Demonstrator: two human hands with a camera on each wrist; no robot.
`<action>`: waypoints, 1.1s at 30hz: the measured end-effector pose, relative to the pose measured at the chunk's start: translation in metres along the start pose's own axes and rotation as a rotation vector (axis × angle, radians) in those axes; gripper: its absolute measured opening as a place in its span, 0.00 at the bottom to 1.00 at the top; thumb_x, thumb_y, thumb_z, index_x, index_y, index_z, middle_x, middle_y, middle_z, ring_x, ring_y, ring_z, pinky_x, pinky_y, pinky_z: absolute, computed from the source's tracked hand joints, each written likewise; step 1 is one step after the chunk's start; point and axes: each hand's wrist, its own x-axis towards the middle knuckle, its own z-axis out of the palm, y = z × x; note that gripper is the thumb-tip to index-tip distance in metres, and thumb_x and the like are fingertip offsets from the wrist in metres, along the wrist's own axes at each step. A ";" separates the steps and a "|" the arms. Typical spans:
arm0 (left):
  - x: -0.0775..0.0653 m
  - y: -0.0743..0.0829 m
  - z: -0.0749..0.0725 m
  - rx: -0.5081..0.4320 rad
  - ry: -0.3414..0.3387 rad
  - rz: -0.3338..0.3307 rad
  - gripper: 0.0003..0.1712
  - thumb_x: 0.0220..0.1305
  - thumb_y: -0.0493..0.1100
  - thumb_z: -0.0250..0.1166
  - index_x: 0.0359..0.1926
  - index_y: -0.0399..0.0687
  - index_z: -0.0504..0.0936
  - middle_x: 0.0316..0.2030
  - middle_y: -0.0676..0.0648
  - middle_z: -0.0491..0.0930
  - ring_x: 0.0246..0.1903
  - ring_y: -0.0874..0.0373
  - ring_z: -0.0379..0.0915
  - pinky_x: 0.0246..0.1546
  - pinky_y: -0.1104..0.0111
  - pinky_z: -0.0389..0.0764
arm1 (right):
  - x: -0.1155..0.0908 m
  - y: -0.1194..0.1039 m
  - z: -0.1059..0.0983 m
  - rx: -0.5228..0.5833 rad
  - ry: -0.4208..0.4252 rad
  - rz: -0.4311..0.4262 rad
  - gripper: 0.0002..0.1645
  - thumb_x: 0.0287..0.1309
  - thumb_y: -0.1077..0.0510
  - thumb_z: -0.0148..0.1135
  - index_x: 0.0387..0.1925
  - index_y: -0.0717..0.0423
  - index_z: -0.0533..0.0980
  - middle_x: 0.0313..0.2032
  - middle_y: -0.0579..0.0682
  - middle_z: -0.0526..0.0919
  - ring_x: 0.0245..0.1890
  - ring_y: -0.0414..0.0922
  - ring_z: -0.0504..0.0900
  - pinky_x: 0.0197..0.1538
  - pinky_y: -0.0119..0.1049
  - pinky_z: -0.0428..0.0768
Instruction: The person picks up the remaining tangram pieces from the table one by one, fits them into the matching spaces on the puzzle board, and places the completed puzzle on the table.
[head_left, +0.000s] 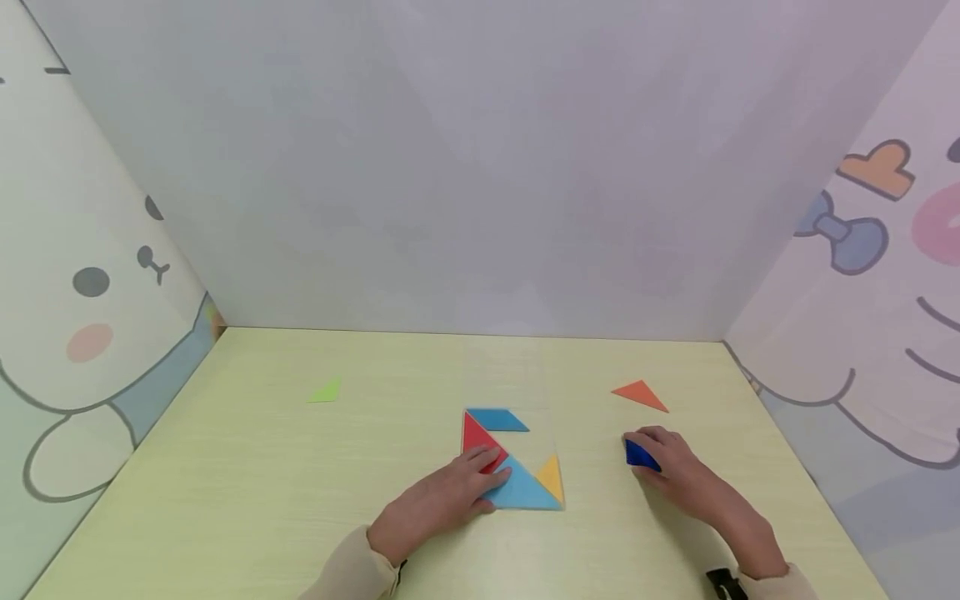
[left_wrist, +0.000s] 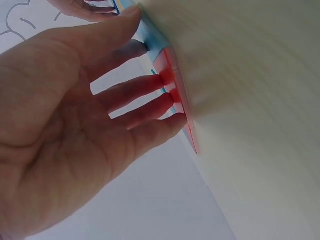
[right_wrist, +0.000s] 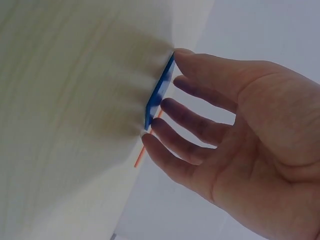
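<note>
Well, to the right of a lone green triangle [head_left: 327, 392], the left hand [head_left: 442, 500] lays spread, uncurled fingers across the red triangle [head_left: 474, 429] and the light-blue triangle [head_left: 525, 492], seemingly to steady them beside the blue parallelogram [head_left: 497, 419] and yellow triangle [head_left: 552, 478], though it covers part of both. Further right, near the orange triangle [head_left: 642, 393], the right hand [head_left: 675, 468] pinches a dark-blue piece [head_left: 641, 456] by its edges, hiding its full outline, and I can't tell whether it clears the table [head_left: 225, 500].
</note>
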 end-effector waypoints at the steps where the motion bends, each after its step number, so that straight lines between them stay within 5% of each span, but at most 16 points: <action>1: 0.000 0.000 0.000 0.000 -0.001 -0.001 0.29 0.69 0.46 0.69 0.69 0.47 0.77 0.68 0.43 0.71 0.69 0.49 0.65 0.63 0.68 0.75 | 0.000 0.002 0.000 0.002 0.004 -0.004 0.27 0.57 0.67 0.73 0.58 0.66 0.77 0.52 0.61 0.78 0.49 0.60 0.78 0.45 0.55 0.82; 8: 0.001 0.000 0.001 0.007 0.002 0.008 0.29 0.69 0.46 0.69 0.69 0.47 0.77 0.67 0.43 0.72 0.67 0.50 0.65 0.63 0.68 0.74 | -0.002 0.008 0.001 -0.014 0.028 -0.017 0.28 0.54 0.68 0.75 0.57 0.66 0.77 0.48 0.60 0.78 0.46 0.57 0.78 0.42 0.54 0.83; 22: 0.002 -0.001 0.000 -0.013 -0.016 -0.010 0.31 0.68 0.47 0.70 0.70 0.49 0.77 0.67 0.45 0.71 0.67 0.51 0.64 0.61 0.70 0.75 | -0.002 -0.002 -0.006 0.037 -0.047 0.087 0.28 0.59 0.67 0.72 0.60 0.68 0.74 0.48 0.60 0.75 0.48 0.57 0.77 0.45 0.53 0.83; 33: 0.001 0.000 0.001 -0.030 -0.022 -0.025 0.31 0.68 0.48 0.70 0.70 0.50 0.76 0.68 0.46 0.70 0.68 0.51 0.64 0.60 0.70 0.76 | -0.005 -0.002 -0.005 0.030 -0.030 0.063 0.27 0.58 0.67 0.73 0.58 0.67 0.76 0.46 0.59 0.74 0.46 0.55 0.76 0.43 0.51 0.82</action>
